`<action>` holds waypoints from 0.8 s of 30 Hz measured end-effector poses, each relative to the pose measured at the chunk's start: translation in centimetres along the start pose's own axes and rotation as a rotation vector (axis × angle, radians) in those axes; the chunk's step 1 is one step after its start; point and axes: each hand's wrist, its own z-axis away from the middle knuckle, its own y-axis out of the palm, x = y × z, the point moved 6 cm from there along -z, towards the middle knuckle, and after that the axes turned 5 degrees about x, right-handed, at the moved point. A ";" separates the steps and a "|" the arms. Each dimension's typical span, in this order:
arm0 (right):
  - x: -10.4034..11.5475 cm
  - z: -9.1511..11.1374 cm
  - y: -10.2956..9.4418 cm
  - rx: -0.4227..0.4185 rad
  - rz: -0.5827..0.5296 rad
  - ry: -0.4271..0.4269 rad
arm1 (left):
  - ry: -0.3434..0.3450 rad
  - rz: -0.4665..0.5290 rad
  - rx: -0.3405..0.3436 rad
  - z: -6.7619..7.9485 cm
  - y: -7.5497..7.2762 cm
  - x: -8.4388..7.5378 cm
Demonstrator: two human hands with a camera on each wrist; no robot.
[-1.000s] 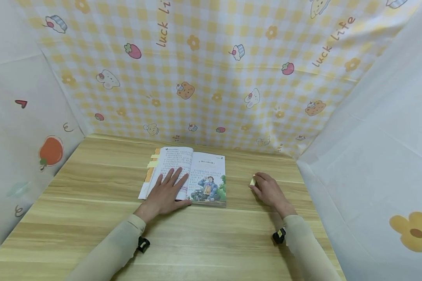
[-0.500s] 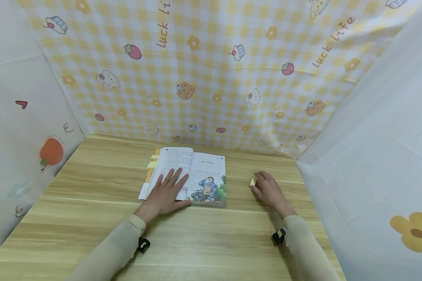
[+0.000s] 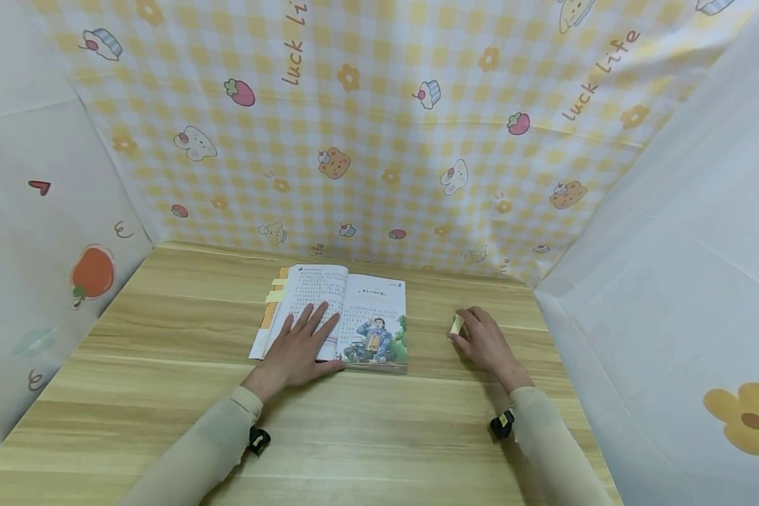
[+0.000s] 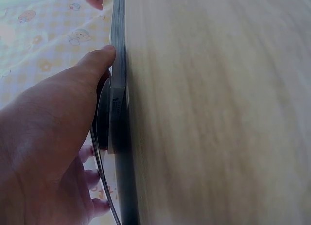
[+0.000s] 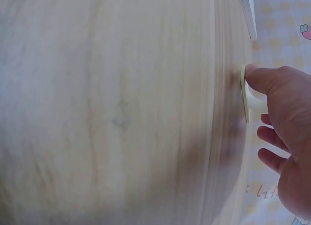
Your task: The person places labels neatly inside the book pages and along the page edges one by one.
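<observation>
An open book (image 3: 372, 299) lies on the wooden table, text on its left page and a picture of a seated figure on the right. My left hand (image 3: 296, 351) rests on the left page with spread fingers, its thumb along the lower edge near the fold. To the right of the book, my right hand (image 3: 483, 344) holds a small pale yellow sticky note pad (image 3: 457, 325) between thumb and fingers, low at the tabletop. In the right wrist view the thumb presses one end of the pad (image 5: 244, 91), and a pale sheet bows up beside it.
Yellow sticky tabs (image 3: 275, 296) stick out from the book's left edge, over an orange strip. A checked curtain (image 3: 379, 140) hangs behind the table (image 3: 379, 436), with white printed sheets at both sides. Each wrist wears a small black camera (image 3: 501, 425).
The right fingertips have shifted very slightly away from the thumb, and a little more of the yellow pad shows between them. The left hand and the book have stayed put.
</observation>
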 end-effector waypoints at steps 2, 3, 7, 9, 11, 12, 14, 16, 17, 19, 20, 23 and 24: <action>0.0 -0.1 0.0 -0.003 -0.013 0.004 | 0.000 0.004 0.001 0.0 0.0 0.0; 0.0 -0.1 0.0 -0.003 -0.023 0.008 | 0.000 0.004 0.001 0.0 0.0 0.0; 0.0 -0.3 -0.1 -0.010 -0.054 0.021 | -0.001 0.007 -0.004 0.0 0.0 0.0; 0.1 -0.3 -0.1 -0.018 -0.061 0.023 | -0.002 0.006 -0.007 0.0 0.0 0.1; 0.2 -0.4 -0.1 -0.030 -0.057 0.023 | -0.002 0.008 -0.007 0.0 0.0 0.0; 0.3 -0.4 0.0 -0.036 -0.055 0.022 | -0.001 0.010 -0.008 0.0 0.0 0.0; 0.3 -0.4 0.0 -0.050 -0.044 0.020 | -0.001 0.014 -0.010 0.0 -0.1 0.0; 0.4 -0.4 0.1 -0.061 -0.045 0.023 | 0.001 0.017 -0.012 0.0 0.0 0.0; 0.4 -0.5 0.1 -0.065 -0.047 0.029 | 0.001 0.018 -0.013 0.0 0.0 0.0; 0.3 -0.5 0.2 -0.068 -0.056 0.045 | 0.002 0.016 -0.013 0.0 0.0 0.0; 0.2 -0.6 0.2 -0.068 -0.062 0.054 | 0.002 0.016 -0.013 0.0 0.0 0.0; 0.0 -0.7 0.4 -0.065 -0.083 0.079 | 0.002 0.016 -0.011 0.0 0.1 0.0; 0.0 -0.7 0.4 -0.063 -0.092 0.086 | 0.001 0.017 -0.011 0.0 0.1 0.0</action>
